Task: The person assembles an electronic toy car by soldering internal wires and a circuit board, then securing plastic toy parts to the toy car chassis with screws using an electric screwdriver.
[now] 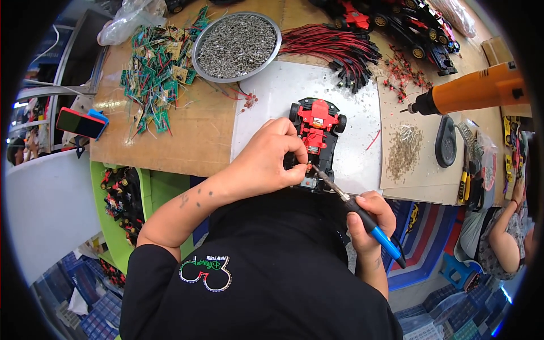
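Note:
A black and red toy car chassis (319,130) lies on a white sheet (255,122) in front of me. My right hand (369,218) grips a blue and black soldering iron (381,237). The iron's tip slants up and left to the near end of the chassis. My left hand (277,153) is closed beside that end, thumb and forefinger pinched together near the iron's tip. Something small and copper-coloured shows at those fingertips, too small to name.
A metal bowl of screws (276,28) stands behind, beside heaped green circuit boards (158,73). Red and black wires (323,45) lie at the back. An orange electric screwdriver (476,90) juts in from the right, above small metal parts (403,156). Another person's arm (507,226) shows far right.

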